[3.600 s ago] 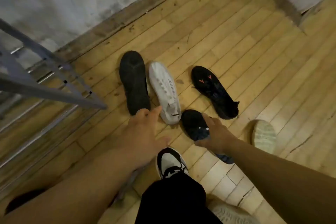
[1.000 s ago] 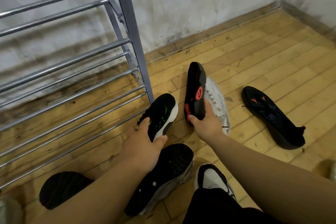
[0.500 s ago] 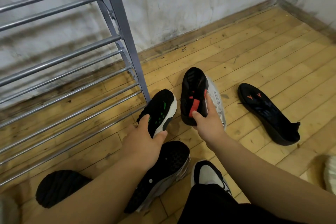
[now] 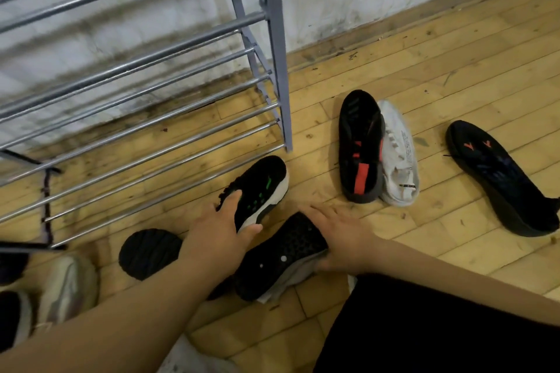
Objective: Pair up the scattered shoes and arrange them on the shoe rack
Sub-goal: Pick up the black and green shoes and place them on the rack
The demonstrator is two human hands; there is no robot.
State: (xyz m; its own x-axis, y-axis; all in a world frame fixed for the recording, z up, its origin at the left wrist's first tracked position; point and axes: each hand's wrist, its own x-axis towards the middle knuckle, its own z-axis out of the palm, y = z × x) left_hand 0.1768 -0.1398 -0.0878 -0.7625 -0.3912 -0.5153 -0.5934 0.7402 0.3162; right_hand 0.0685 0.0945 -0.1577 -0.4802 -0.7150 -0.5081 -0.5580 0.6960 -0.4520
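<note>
My left hand (image 4: 221, 230) grips a black shoe with green marks and a white sole (image 4: 260, 188), thumb under the sole, just in front of the grey metal shoe rack (image 4: 151, 76). My right hand (image 4: 339, 236) lies with spread fingers against an overturned shoe with a black studded sole (image 4: 281, 254). A black shoe with a red stripe (image 4: 360, 145) lies on the floor, touching a white shoe (image 4: 400, 154). Further right lies a dark shoe with orange marks (image 4: 500, 179).
A round black sole (image 4: 148, 251) shows left of my left wrist. A pale grey shoe (image 4: 69, 285) and dark shoes (image 4: 12, 318) sit at the left edge. The rack's front post (image 4: 278, 70) stands near the wall. My black trouser leg (image 4: 424, 327) fills the lower right.
My right hand has let go of the black-and-red shoe, which now lies beside the white one, and has moved down to the overturned shoe. My left hand still holds the green-marked shoe.
</note>
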